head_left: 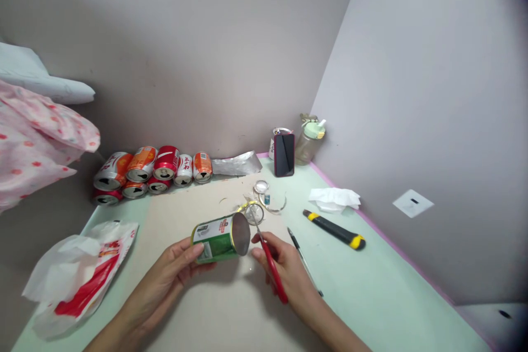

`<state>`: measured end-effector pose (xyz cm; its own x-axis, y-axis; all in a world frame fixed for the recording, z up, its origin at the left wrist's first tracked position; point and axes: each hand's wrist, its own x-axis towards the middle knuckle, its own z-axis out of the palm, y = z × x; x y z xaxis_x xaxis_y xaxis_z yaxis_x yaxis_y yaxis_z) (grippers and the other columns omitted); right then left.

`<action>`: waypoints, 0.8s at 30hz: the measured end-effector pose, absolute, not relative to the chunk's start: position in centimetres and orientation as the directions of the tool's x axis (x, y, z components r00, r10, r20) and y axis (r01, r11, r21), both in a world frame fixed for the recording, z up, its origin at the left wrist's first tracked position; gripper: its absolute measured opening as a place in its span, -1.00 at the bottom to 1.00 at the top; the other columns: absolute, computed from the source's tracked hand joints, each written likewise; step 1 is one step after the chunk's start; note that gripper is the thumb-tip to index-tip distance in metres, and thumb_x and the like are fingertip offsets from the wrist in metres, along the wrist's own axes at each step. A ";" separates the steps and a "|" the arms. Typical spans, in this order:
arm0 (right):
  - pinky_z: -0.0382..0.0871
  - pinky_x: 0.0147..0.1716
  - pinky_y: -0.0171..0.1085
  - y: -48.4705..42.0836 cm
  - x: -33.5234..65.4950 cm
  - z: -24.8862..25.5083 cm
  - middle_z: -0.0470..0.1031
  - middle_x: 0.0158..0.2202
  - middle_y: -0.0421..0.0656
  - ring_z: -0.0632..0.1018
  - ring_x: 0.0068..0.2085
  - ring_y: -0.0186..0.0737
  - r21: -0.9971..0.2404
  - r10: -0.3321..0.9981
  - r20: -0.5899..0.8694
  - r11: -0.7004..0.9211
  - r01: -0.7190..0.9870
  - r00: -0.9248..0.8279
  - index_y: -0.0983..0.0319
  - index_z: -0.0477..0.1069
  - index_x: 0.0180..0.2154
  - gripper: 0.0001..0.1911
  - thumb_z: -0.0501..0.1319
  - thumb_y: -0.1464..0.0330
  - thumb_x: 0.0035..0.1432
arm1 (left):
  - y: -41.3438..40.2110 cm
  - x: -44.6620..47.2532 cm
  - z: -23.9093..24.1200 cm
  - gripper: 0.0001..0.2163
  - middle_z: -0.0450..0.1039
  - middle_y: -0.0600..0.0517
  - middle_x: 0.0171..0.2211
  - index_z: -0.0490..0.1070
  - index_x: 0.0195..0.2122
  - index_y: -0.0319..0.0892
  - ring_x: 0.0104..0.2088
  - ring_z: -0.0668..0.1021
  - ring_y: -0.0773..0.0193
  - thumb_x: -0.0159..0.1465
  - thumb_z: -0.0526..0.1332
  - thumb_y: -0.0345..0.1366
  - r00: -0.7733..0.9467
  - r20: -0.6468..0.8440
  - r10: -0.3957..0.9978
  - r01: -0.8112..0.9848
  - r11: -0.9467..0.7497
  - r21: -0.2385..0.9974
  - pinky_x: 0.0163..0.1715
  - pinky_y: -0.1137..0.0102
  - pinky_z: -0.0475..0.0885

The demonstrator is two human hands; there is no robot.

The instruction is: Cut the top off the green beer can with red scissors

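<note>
My left hand (181,261) is closed round the lower end of a green and white can (216,242), tilted on its side above the beige board. The can's open end faces right, and its grey inside shows. In my right hand (284,264) is a pair of red-handled scissors (273,270), blades pointing up and away, just right of the can's mouth. Beyond the can lie cut metal rings (254,213), a round can end (261,186) and thin curled strips.
Stacked drink cans (165,162) and a silver metal sheet (237,165) line the wall. At right are a phone (284,155), a bottle (308,146), a tissue (335,199), a utility knife (334,229) and a pen (303,258). A plastic bag (88,280) lies left.
</note>
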<state>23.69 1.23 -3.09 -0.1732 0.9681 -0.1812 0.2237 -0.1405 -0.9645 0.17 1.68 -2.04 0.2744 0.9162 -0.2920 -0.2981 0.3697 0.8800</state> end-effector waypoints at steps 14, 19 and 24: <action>0.38 -0.53 -0.36 0.9 23.4 -2.1 0.38 -0.46 -0.35 0.43 -0.56 -0.38 -0.985 0.975 -0.147 -0.160 -0.071 -0.166 0.17 0.32 -0.06 -0.55 0.38 0.19 0.06 | 1.4 0.0 -2.7 -0.57 0.62 -0.14 -0.05 0.59 0.01 -0.18 0.00 0.54 -0.07 0.23 0.34 -0.01 0.336 -0.206 0.919 -0.150 0.268 0.952 0.03 0.23 0.38; 0.38 -0.42 -0.32 0.3 23.1 -1.7 0.38 -0.46 -0.33 0.44 -0.49 -0.35 -0.999 0.991 -0.048 -0.051 -0.014 -0.128 0.19 0.33 -0.06 -0.60 0.35 0.25 0.10 | 1.5 0.0 -3.3 -0.53 0.63 -0.11 -0.06 0.56 0.06 -0.14 -0.12 0.60 0.04 0.18 0.39 -0.03 0.405 -0.207 0.891 -0.173 0.297 0.939 -0.08 0.33 0.43; 0.35 -0.45 -0.34 0.6 23.0 -2.0 0.38 -0.48 -0.35 0.43 -0.49 -0.34 -0.987 0.973 -0.128 -0.144 -0.070 -0.192 0.20 0.32 -0.04 -0.53 0.39 0.25 0.05 | 1.3 -0.3 -3.7 -0.64 0.65 -0.08 -0.13 0.61 -0.02 -0.12 -0.16 0.60 0.06 0.21 0.38 -0.07 0.409 -0.187 0.893 -0.107 0.250 0.962 -0.09 0.35 0.44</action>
<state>22.96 0.60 -1.99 -0.1922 0.9729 -0.1282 -0.0699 -0.1439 -0.9871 -0.28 1.30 -3.73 0.4088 0.8933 -0.1868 -0.1075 0.2504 0.9622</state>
